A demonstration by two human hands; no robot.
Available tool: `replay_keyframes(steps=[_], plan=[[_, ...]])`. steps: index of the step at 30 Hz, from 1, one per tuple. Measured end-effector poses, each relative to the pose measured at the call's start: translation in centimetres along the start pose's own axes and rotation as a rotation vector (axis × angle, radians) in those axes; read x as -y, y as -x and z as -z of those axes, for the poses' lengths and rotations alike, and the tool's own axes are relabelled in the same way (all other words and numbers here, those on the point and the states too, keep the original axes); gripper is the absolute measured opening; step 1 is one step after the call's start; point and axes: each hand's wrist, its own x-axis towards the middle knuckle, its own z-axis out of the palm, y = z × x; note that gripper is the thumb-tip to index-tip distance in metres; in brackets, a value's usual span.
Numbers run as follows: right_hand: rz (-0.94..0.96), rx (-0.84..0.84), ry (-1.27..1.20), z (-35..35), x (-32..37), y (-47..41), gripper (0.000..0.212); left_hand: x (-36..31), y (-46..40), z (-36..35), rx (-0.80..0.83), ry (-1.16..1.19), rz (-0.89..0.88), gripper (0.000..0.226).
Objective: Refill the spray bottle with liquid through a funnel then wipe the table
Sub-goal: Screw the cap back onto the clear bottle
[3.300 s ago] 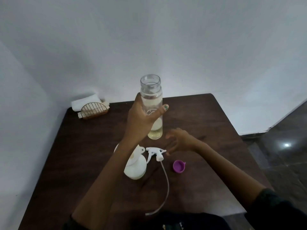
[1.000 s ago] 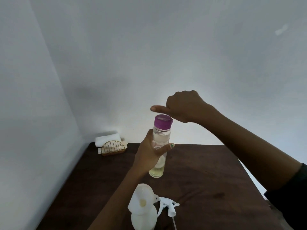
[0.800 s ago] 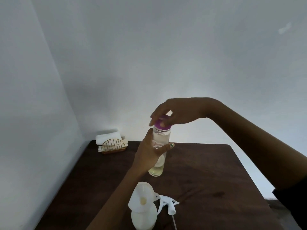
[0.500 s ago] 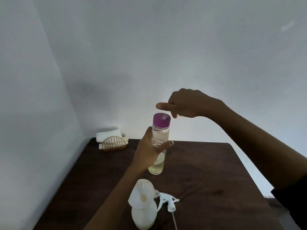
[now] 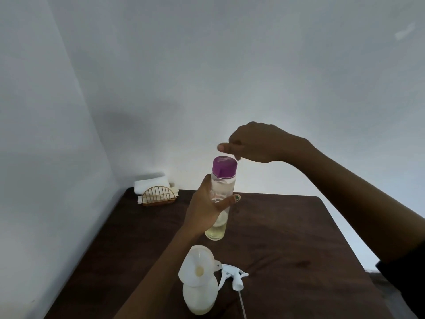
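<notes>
Fingers of your left hand (image 5: pixel 204 210) wrap the clear bottle (image 5: pixel 219 203); it stands upright, long axis vertical, purple cap (image 5: pixel 224 167) on top. Your right hand (image 5: pixel 255 142) hovers just above the cap, fingers curled, thumb out, holding nothing visible. Nearer you, below the left wrist: white spray bottle (image 5: pixel 200 293) with funnel (image 5: pixel 196 267) seated, trigger head (image 5: pixel 234 276) lying beside. Napkin holder (image 5: pixel 158 196) sits far left on the table (image 5: pixel 287 238).

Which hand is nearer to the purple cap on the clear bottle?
The right hand. It hovers just above the purple cap, fingers curled, seemingly not gripping it. The left hand is lower, gripping the clear bottle around its middle.
</notes>
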Motion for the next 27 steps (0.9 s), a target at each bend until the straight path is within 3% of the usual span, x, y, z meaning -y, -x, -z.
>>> replay_keyframes(steps=[2,5,8,11,17,22,27], plan=[[0.154,0.095,-0.212,0.2,-0.2,0.0,0.017,0.1,0.1,0.0,0.01,0.011,0.002,0.055],[0.265,0.288,-0.334,-0.1,-0.1,0.0,0.035,0.0,0.1,0.0,0.006,0.039,0.003,0.062],[0.139,0.221,-0.162,-1.1,0.2,-0.2,0.031,0.3,0.1,-0.3,0.026,0.046,-0.006,0.063],[-0.021,0.114,0.11,-1.9,0.8,-0.8,0.062,0.1,0.3,-0.6,0.066,-0.001,-0.007,0.057],[0.134,0.27,-0.184,-1.0,0.2,-0.5,0.041,0.8,0.0,-0.6,0.07,0.076,0.017,0.059],[0.178,0.208,-0.165,-2.6,0.0,-0.9,0.034,1.3,0.1,-0.5,0.071,0.034,0.011,0.055],[0.155,0.124,-0.272,-4.2,-0.3,-1.3,0.042,2.6,-0.2,-0.4,0.041,0.066,0.021,0.049]])
